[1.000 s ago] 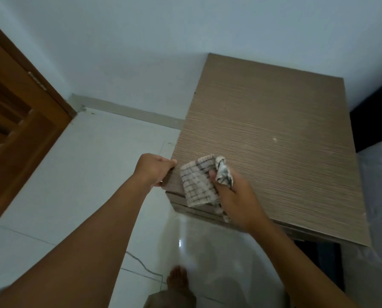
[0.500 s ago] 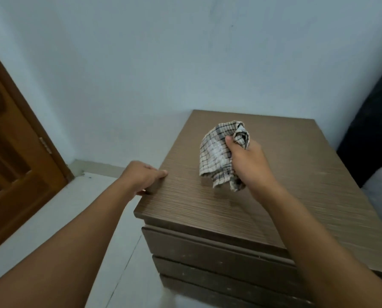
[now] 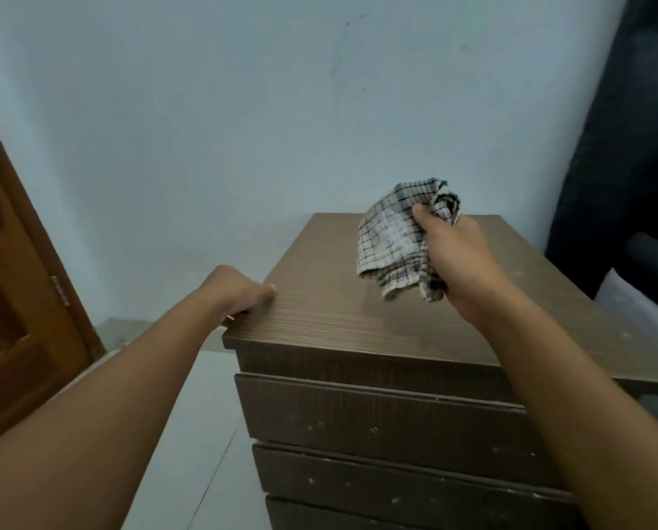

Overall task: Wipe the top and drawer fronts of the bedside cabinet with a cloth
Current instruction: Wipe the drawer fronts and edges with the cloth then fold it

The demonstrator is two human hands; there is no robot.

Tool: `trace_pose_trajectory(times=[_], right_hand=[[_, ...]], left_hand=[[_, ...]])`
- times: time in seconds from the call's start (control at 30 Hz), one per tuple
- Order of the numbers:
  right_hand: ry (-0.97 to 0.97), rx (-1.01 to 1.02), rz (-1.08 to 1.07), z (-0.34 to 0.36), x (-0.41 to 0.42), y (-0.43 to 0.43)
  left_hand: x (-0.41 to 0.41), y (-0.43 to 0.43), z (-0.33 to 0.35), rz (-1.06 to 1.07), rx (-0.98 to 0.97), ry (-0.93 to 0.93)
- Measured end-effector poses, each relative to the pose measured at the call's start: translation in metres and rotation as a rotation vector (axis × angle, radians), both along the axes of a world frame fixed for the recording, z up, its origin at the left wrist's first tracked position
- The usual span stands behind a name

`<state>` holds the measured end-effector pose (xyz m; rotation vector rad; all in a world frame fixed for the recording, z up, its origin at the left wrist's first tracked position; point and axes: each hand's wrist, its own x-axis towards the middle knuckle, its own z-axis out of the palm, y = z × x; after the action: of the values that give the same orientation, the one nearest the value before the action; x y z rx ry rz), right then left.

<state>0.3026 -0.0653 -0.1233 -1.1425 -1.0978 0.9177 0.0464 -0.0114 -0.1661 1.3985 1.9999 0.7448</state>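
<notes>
checked beige cloth [image 3: 394,239] is bunching in my right hand [image 3: 458,262], seemingly just above the brown wood-grain bedside cabinet [image 3: 331,315]; my left hand [image 3: 235,292] is gripping its edge, fingers curled.

Cloth [image 3: 390,242] cream with dark check grid; bedside cabinet [image 3: 338,315] brown woodgrain, drawer fronts [image 3: 377,418] darker brown, pale specks; wall [image 3: 243,109] pale blue-grey; door [image 3: 13,300] orange-brown.

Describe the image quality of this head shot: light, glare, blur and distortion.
Head view: dim, flat bluish light with soft shadows; a faint sheen on the cabinet top below the cloth; wide-angle stretch enlarges both forearms at the bottom corners; the door at the left edge is soft; the right hand and left hand look fairly sharp.
</notes>
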Motion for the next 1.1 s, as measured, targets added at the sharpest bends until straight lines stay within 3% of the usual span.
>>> trace_pose_trajectory(times=[0.13,0.33,0.5,0.6,0.7,0.83,1.0,1.1], right_hand=[[0.173,-0.004,0.016,0.000,0.000,-0.043],[0.541,-0.055,0.092,-0.024,0.010,-0.123],[0.769,-0.051,0.079,-0.055,0.038,-0.165],[0.790,-0.074,0.004,-0.073,0.057,-0.185],[0.701,-0.085,-0.264,-0.091,0.070,-0.200],[0.281,-0.063,-0.720,-0.114,0.090,-0.207],[-0.313,0.003,-0.923,-0.121,0.107,-0.206],[-0.518,0.031,-0.950,-0.127,0.118,-0.197]], left_hand=[[0.001,-0.028,-0.006,0.077,0.192,-0.137],[0.001,-0.086,-0.053,0.313,0.407,-0.563],[0.009,-0.115,-0.103,0.288,0.372,-0.435],[0.011,-0.125,-0.112,0.267,0.383,-0.399],[0.009,-0.121,-0.107,0.274,0.359,-0.470],[0.003,-0.108,-0.107,0.278,0.315,-0.544],[-0.001,-0.100,-0.111,0.275,0.271,-0.624],[-0.004,-0.097,-0.114,0.267,0.280,-0.614]])
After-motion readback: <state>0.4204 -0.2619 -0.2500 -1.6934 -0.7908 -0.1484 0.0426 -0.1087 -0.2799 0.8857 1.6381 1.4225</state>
